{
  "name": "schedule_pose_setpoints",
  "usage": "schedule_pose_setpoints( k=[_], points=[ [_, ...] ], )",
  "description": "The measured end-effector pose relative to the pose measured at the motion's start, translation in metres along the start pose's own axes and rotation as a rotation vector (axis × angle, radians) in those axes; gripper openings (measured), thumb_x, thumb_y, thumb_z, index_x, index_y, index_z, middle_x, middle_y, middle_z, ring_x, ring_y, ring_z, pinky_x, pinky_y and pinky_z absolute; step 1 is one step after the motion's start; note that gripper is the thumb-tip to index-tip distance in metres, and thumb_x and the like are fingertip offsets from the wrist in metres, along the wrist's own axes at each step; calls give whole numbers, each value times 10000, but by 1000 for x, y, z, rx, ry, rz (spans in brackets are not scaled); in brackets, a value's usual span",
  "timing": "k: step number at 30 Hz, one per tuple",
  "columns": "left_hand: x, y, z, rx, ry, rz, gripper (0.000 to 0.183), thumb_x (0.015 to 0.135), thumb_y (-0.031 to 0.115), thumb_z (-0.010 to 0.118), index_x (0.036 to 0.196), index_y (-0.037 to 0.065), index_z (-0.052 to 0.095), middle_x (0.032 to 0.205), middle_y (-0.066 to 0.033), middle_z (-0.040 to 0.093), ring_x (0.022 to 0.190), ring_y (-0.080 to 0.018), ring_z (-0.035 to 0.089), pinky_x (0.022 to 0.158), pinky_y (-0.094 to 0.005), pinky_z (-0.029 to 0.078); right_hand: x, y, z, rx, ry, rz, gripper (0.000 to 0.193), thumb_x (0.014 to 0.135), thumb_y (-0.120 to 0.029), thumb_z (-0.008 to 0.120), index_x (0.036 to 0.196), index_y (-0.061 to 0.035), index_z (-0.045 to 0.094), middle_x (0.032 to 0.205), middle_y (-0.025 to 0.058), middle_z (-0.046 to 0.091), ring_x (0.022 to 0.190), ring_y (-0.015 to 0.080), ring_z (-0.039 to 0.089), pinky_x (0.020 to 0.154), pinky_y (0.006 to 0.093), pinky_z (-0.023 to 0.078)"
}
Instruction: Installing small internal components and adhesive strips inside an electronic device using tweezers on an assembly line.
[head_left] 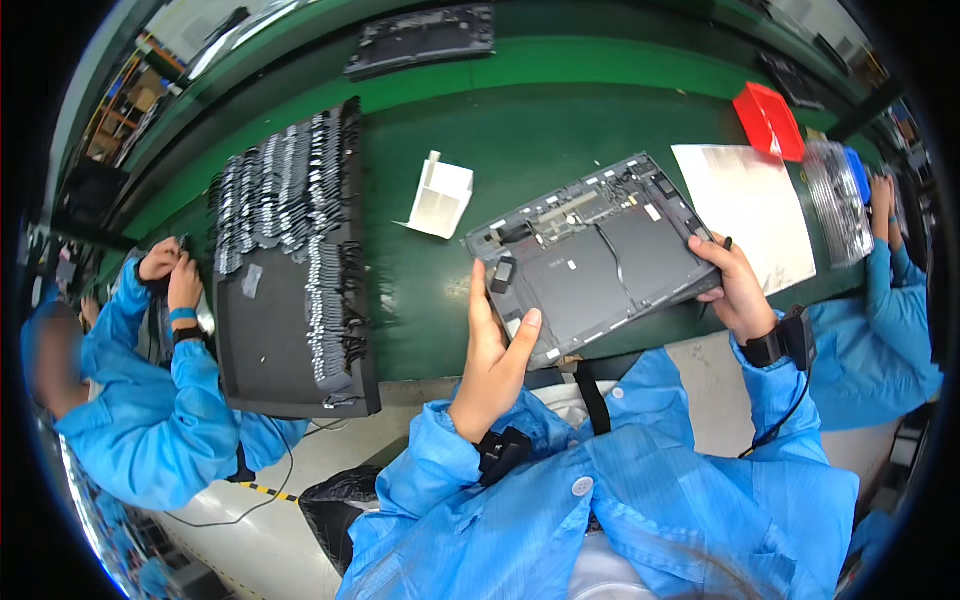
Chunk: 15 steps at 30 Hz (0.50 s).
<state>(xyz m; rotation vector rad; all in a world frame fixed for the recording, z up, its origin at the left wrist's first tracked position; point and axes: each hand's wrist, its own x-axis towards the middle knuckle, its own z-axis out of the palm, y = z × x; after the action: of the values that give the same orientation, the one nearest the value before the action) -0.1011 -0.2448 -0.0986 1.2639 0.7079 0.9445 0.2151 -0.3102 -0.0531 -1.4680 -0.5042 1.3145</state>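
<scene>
An open laptop base [585, 285], dark grey with its circuit board and a cable showing, is held tilted above the green table's near edge. My left hand [498, 350] grips its left side, with the thumb over the near corner and a finger along the edge. At the right edge, my right hand [738, 285] closes round the base, thumb on top and fingers partly hidden beneath. A thin dark pen-like tool [728, 243] pokes out by the right hand's fingers. A small black block [503, 274] sits at the base's left corner.
To the left lies a black tray [262, 345] with rows of small silver-and-black parts. A small white box [440, 197], a white sheet [745, 190], a red bin [768, 122] and clear plastic trays [838, 205] stand beyond. Another laptop base [422, 38] rests on the shelf. Co-workers sit at both sides.
</scene>
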Motion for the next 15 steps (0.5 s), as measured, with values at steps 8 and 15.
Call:
schedule_pose_setpoints(
  k=[8, 15],
  points=[
    [20, 16, -6, 483, -168, 74, 892, 985, 136, 593, 1575, -30, -56, 1527, -295, 338, 1374, -333, 407, 1104, -403, 360, -13, -3, -6, -464, 255, -28, 305, 971, -366, 670, 890, -73, 644, 657, -83, 507, 524, -1, 384, 438, 198, 265],
    [19, 94, -41, 1131, -290, 134, 501, 952, 189, 642, 1377, -43, 514, 1213, -221, 613, 1064, -374, 590, 952, -443, 465, -19, 0, -18, -1163, 395, -659, 177, 960, -121, 638, 944, 36, 558, 905, 135, 502, 773, 226, 529, 720, 345, 454]
  ],
)
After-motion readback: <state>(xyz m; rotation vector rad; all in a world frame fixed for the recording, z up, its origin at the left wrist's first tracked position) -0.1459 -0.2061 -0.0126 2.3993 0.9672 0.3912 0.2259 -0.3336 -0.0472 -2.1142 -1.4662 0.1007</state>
